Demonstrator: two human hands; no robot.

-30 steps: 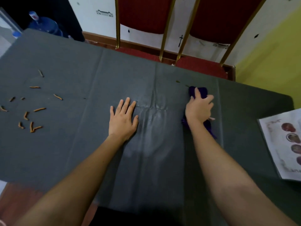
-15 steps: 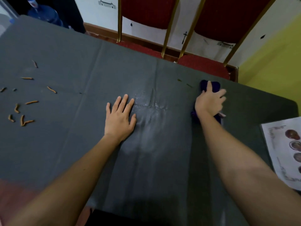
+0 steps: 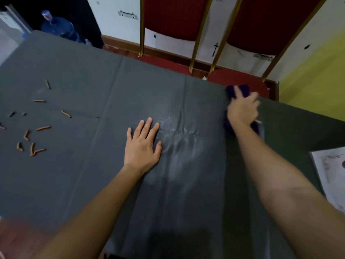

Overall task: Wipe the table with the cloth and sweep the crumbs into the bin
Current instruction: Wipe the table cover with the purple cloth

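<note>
A dark grey cloth-covered table (image 3: 93, 174) fills the view. My right hand (image 3: 242, 109) presses a purple cloth (image 3: 242, 90) at the table's far edge, most of the cloth hidden under the hand. My left hand (image 3: 142, 144) lies flat, fingers spread, on the table's middle, holding nothing. A damp wiped streak (image 3: 183, 146) shows between the hands. Several orange crumb sticks (image 3: 33, 135) are scattered at the left. No bin is in view.
Two red chairs with gold frames (image 3: 194, 43) stand just behind the far edge. A printed sheet (image 3: 330, 172) lies at the right edge. A blue water bottle (image 3: 59, 27) stands on the floor at the back left. A yellow wall is at the right.
My right hand has pushed the purple cloth away from me to the table's far edge. My left hand has stayed flat in place.
</note>
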